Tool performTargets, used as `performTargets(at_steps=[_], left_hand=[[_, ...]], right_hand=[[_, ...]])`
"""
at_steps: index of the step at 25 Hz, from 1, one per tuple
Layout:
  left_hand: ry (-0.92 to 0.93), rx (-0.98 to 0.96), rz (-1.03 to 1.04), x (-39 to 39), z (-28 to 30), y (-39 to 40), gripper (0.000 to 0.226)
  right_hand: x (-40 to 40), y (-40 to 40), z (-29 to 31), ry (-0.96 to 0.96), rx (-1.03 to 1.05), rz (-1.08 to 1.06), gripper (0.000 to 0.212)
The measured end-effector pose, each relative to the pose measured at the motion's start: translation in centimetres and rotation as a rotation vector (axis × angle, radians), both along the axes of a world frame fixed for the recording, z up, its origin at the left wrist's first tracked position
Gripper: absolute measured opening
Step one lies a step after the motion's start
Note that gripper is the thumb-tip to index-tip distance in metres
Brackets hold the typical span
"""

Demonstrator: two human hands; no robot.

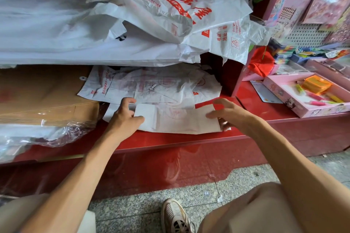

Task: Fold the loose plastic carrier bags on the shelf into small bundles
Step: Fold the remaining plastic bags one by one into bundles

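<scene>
— Left hand (124, 117)?
— Pinching the left end of the folded bag (176, 119), thumb on top, fingers curled at its edge.
— Right hand (227, 113)?
— Gripping the right end, fingertips tucked beneath.
— Folded bag itself?
— Flat on the red shelf (170, 140), stretched between both sets of fingers.
— Beyond the fingertips?
— Loose bags (151, 85) spread flat; above those, a heaped pile of printed bags (180, 11).

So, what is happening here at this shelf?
A person is folding a white plastic bag on the red shelf. The left hand pinches its left end and the right hand grips its right end. The bag is already a flat strip, not yet a small bundle. More loose bags lie behind it, unfolded.
</scene>
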State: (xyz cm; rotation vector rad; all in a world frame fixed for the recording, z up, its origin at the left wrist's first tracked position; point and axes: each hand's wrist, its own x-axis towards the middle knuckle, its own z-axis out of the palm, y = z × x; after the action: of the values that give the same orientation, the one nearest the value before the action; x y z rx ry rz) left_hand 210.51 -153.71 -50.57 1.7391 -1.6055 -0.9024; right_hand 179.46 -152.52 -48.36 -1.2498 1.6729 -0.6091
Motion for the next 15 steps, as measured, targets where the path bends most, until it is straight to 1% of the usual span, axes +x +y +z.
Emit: performTargets(at_steps=[2, 3, 4, 5, 7, 8, 9, 11, 13, 14, 15], left_hand=[[-0.151, 0.123, -0.213, 0.5, 1.1, 0.6, 0.053], [-0.234, 0.166, -0.303, 0.6, 1.6, 1.0, 0.051], [-0.278, 0.17, -0.35, 0.7, 1.7, 1.2, 0.049], [-0.27, 0.133, -0.348, 0.7, 1.5, 1.2, 0.045], [-0.169, 0.003, -0.29, 0.3, 1.2, 1.3, 0.038], [-0.128, -0.063, -0.257, 0.2, 1.0, 1.3, 0.04], [-0.096, -0.124, -0.214, 0.0, 0.8, 1.1, 0.043], [-0.061, -0.243, -0.12, -0.1, 0.8, 1.0, 0.047], [-0.048, -0.348, -0.052, 0.0, 0.9, 1.0, 0.042], [-0.039, -0.39, -0.038, 0.1, 1.0, 1.0, 0.036], [-0.032, -0.421, -0.034, 0.2, 1.2, 1.0, 0.03]], right_hand=[[0.3, 0.1, 0.3, 0.177, 0.041, -0.006, 0.046], [0.4, 0.0, 0.4, 0.219, 0.048, -0.03, 0.043], [0.5, -0.1, 0.5, 0.223, 0.032, -0.075, 0.038], [0.6, -0.1, 0.4, 0.188, -0.011, -0.141, 0.032], [0.8, 0.0, 0.4, 0.038, -0.134, -0.285, 0.02], [0.9, 0.1, 0.6, -0.058, -0.194, -0.33, 0.014], [0.9, 0.3, 0.8, -0.132, -0.248, -0.344, 0.014], [0.9, 0.5, 1.3, -0.227, -0.311, -0.301, 0.023], [0.7, 0.7, 1.6, -0.272, -0.312, -0.177, 0.023], [0.6, 0.7, 1.6, -0.26, -0.303, -0.093, 0.028], [0.5, 0.8, 1.6, -0.204, -0.307, -0.022, 0.037]])
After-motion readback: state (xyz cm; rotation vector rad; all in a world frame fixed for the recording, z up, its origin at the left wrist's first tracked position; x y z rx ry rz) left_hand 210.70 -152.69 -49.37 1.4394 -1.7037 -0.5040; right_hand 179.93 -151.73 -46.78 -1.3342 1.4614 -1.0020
